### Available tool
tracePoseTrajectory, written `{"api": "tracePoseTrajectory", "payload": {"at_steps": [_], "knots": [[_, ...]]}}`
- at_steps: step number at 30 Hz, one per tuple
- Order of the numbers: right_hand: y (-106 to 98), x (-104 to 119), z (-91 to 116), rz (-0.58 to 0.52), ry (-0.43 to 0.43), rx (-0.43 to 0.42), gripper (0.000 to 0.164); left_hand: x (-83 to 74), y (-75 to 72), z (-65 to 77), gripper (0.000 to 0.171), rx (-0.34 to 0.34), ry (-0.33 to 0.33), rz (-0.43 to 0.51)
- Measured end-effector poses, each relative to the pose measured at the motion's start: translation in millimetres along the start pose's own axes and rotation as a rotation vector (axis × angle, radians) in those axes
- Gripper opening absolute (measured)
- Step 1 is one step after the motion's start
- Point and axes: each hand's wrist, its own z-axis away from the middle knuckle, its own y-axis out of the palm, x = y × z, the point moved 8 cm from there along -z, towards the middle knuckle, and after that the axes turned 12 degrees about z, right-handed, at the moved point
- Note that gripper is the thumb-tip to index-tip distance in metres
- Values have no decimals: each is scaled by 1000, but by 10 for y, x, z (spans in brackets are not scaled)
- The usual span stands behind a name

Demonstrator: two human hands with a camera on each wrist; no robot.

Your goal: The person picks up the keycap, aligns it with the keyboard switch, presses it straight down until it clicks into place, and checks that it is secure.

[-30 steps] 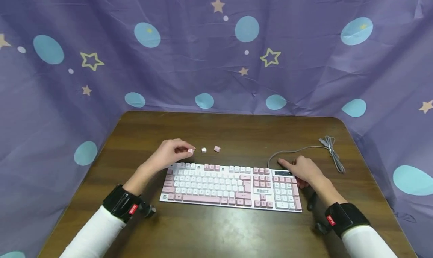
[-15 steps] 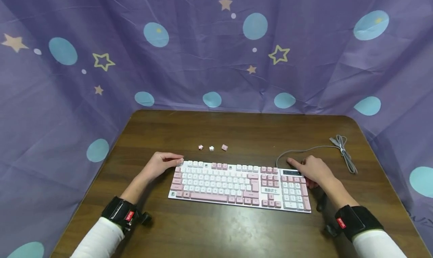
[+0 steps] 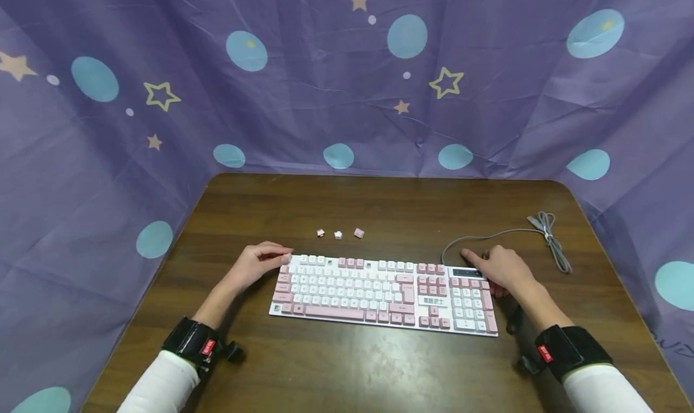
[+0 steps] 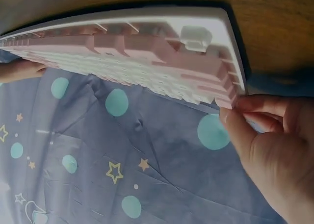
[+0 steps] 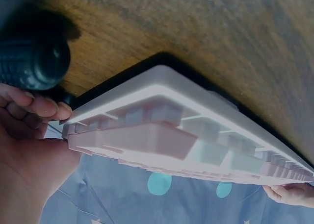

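A white and pink keyboard (image 3: 352, 312) lies on the brown wooden table. At its back left corner my left hand (image 3: 252, 267) pinches the keyboard between thumb (image 4: 238, 131) and fingers. My right hand (image 3: 505, 267) holds the back right corner, its fingers (image 5: 41, 106) curled against the side edge. Behind the keyboard three loose keycaps sit in a row: a pink one (image 3: 320, 233), a white one (image 3: 338, 235) and another pink one (image 3: 359, 233). Several spots show no keycap, among them the front left corner, where a bare switch (image 4: 196, 37) stands up.
A grey cable (image 3: 488, 237) runs from the keyboard's back to a tied bundle (image 3: 549, 232) at the right. The table (image 3: 347, 365) ends at the back against a purple curtain (image 3: 303, 88). Black cameras (image 3: 235, 351) are strapped to both wrists.
My left hand has let go of a pink keycap, leaving it at the row's left end, and has come to the keyboard's back left corner. The right hand stays on its corner.
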Motion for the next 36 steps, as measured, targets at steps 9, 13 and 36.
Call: {"api": "tracePoseTrajectory", "payload": {"at_steps": [9,13,36], "knots": [[-1,-4,13,16,9,-15,67,326,-55,-51,25,-62,17,72],[-5,-12,10,25,9,-36,66,362,-49,-66,30,-68,-33,139],[-22,14,23,102,43,-73,71,541,42,-79,28,-90,-368,298]]}}
